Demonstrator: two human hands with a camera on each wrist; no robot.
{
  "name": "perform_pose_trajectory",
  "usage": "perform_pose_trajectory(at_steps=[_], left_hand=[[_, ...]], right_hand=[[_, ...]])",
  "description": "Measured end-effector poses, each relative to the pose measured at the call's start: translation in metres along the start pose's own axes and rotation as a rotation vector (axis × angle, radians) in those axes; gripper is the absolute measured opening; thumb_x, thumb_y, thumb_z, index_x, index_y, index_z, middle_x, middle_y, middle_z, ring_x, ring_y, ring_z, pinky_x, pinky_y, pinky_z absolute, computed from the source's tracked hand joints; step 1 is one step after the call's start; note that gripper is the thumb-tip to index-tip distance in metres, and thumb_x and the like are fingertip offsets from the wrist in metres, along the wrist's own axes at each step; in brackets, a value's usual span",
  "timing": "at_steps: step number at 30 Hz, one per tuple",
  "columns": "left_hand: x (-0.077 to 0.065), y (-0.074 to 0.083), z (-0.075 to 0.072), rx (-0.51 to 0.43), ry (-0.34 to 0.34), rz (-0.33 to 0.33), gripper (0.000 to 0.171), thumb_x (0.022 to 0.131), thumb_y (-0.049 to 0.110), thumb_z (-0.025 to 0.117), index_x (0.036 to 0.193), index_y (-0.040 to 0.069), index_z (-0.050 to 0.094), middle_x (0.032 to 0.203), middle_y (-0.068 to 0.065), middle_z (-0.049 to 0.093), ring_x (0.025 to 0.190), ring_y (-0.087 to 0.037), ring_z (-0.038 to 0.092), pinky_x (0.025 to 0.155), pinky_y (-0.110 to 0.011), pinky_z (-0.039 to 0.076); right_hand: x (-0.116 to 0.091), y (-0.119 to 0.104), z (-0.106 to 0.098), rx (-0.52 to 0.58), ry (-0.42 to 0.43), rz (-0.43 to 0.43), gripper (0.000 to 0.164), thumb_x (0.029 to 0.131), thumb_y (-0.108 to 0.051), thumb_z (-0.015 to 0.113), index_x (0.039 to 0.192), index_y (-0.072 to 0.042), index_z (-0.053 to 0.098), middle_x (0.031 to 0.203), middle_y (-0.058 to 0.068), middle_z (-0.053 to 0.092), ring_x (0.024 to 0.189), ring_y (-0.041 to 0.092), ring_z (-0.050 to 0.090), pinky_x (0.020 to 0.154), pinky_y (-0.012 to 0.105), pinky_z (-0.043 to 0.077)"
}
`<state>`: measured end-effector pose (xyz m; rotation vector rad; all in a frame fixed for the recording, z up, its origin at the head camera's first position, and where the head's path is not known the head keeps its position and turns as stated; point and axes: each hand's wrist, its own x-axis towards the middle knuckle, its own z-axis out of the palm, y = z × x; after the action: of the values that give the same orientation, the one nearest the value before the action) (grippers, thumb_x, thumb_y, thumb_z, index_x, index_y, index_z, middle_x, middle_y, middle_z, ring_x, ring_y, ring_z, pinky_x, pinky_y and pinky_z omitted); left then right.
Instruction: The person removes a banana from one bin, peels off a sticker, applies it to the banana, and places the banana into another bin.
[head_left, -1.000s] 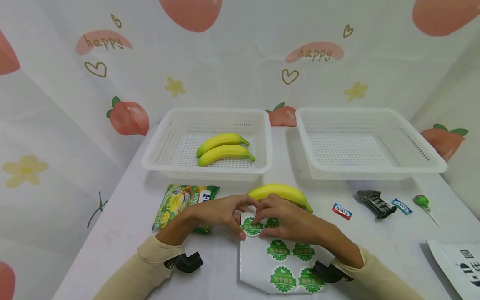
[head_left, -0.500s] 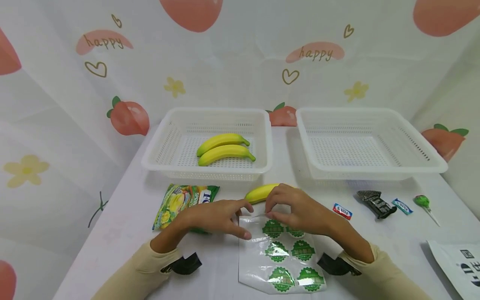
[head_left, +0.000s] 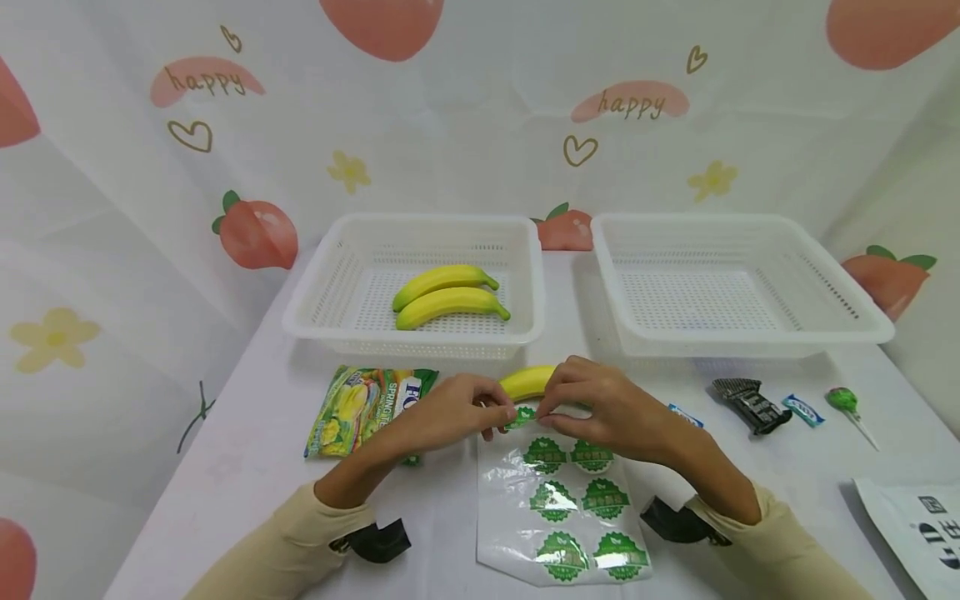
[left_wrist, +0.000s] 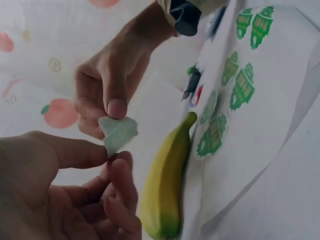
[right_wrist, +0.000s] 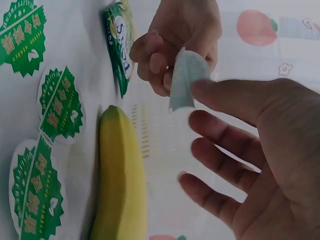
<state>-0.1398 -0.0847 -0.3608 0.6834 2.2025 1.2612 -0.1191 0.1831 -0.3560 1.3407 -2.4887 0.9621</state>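
A small round green-and-white sticker (head_left: 522,417) is up between my two hands, its pale back (left_wrist: 120,134) showing in the left wrist view and slightly bent. My left hand (head_left: 453,414) pinches one edge between thumb and fingers. The opposite edge is pinched by my right hand (head_left: 611,408), whose other fingers spread loosely in the right wrist view. Just below lies a white sticker sheet (head_left: 498,517) with several green badge stickers. Behind the hands a yellow banana (head_left: 527,382) lies on the table, partly covered by the right hand.
Two bananas (head_left: 453,307) lie in the left white basket (head_left: 412,340); another white basket (head_left: 757,340) stands right. A green snack bag (head_left: 352,412) is beside my left hand. Rightward lie small candies (head_left: 804,410), a black-wrapped snack (head_left: 752,406), a lollipop (head_left: 843,402) and a white packet (head_left: 911,525).
The hands were over the sheet's top left, then stood apart. Now they have come together nearer the banana, both holding the sticker, and the sheet's top left spot is bare.
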Motion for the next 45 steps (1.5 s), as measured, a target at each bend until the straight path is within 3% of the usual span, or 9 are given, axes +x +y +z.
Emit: perform_pose_trajectory(at_steps=[9,14,18,22,26,30,34,39,45], left_hand=[[0.019,-0.003,0.012,0.071,0.181,0.12,0.011,0.105,0.02,0.067,0.105,0.011,0.073,0.094,0.001,0.072,0.079,-0.011,0.064,0.069,-0.025,0.053],[0.031,-0.001,0.022,0.109,0.27,0.203,0.009,0.104,0.016,0.068,0.107,0.009,0.072,0.098,-0.001,0.074,0.085,-0.011,0.063,0.076,-0.025,0.053],[0.034,0.0,0.026,0.213,0.32,0.214,0.017,0.102,0.016,0.072,0.116,0.006,0.073,0.107,-0.005,0.073,0.093,-0.016,0.063,0.084,-0.03,0.053],[0.034,-0.003,0.029,0.355,0.34,0.231,0.034,0.1,0.019,0.075,0.13,0.003,0.071,0.127,-0.012,0.069,0.115,-0.029,0.06,0.1,-0.043,0.05],[0.036,-0.006,0.032,0.455,0.332,0.241,0.045,0.1,0.023,0.075,0.139,0.003,0.066,0.142,-0.014,0.065,0.129,-0.036,0.056,0.109,-0.051,0.045],[0.037,-0.008,0.033,0.488,0.338,0.221,0.044,0.1,0.027,0.075,0.138,0.005,0.067,0.136,-0.012,0.068,0.124,-0.033,0.06,0.102,-0.053,0.047],[0.036,-0.008,0.033,0.498,0.36,0.2,0.036,0.099,0.029,0.077,0.128,0.009,0.071,0.122,-0.007,0.07,0.108,-0.023,0.062,0.092,-0.044,0.05],[0.036,-0.008,0.034,0.492,0.367,0.186,0.033,0.097,0.03,0.08,0.122,0.01,0.071,0.111,-0.005,0.066,0.092,-0.017,0.056,0.08,-0.034,0.048],[0.037,-0.008,0.034,0.503,0.381,0.184,0.029,0.095,0.028,0.082,0.111,0.011,0.065,0.102,-0.002,0.063,0.087,-0.016,0.054,0.074,-0.032,0.046]], right_hand=[[0.001,0.009,-0.007,0.004,0.01,0.394,0.015,0.096,-0.018,0.08,0.11,-0.013,0.077,0.104,-0.006,0.071,0.1,0.018,0.065,0.084,0.042,0.058],[-0.003,0.022,-0.007,0.035,0.007,0.435,0.004,0.098,-0.015,0.077,0.099,-0.013,0.075,0.1,-0.005,0.069,0.098,0.018,0.063,0.086,0.043,0.057],[-0.004,0.029,-0.007,0.056,0.02,0.454,0.005,0.1,-0.012,0.074,0.098,-0.009,0.073,0.103,-0.001,0.069,0.102,0.021,0.063,0.089,0.047,0.057],[-0.005,0.035,-0.006,0.026,0.053,0.507,0.008,0.101,-0.012,0.072,0.097,-0.006,0.073,0.108,0.006,0.071,0.108,0.03,0.066,0.092,0.055,0.056],[-0.007,0.04,-0.004,0.028,0.051,0.56,0.007,0.101,-0.011,0.072,0.096,-0.007,0.073,0.108,0.008,0.071,0.106,0.031,0.068,0.089,0.052,0.058],[-0.008,0.042,0.0,0.048,0.03,0.584,0.006,0.101,-0.012,0.072,0.098,-0.007,0.073,0.106,0.006,0.071,0.102,0.027,0.069,0.085,0.044,0.06],[-0.008,0.042,0.003,0.067,0.016,0.587,0.007,0.101,-0.013,0.073,0.099,-0.007,0.074,0.105,0.004,0.07,0.1,0.022,0.067,0.084,0.04,0.059],[-0.007,0.039,0.006,0.065,0.009,0.579,0.007,0.101,-0.013,0.073,0.097,-0.007,0.074,0.103,0.002,0.07,0.099,0.021,0.067,0.084,0.039,0.058],[-0.005,0.035,0.008,0.051,0.011,0.571,0.004,0.1,-0.01,0.073,0.097,-0.009,0.072,0.102,0.002,0.07,0.099,0.023,0.069,0.084,0.041,0.058]])
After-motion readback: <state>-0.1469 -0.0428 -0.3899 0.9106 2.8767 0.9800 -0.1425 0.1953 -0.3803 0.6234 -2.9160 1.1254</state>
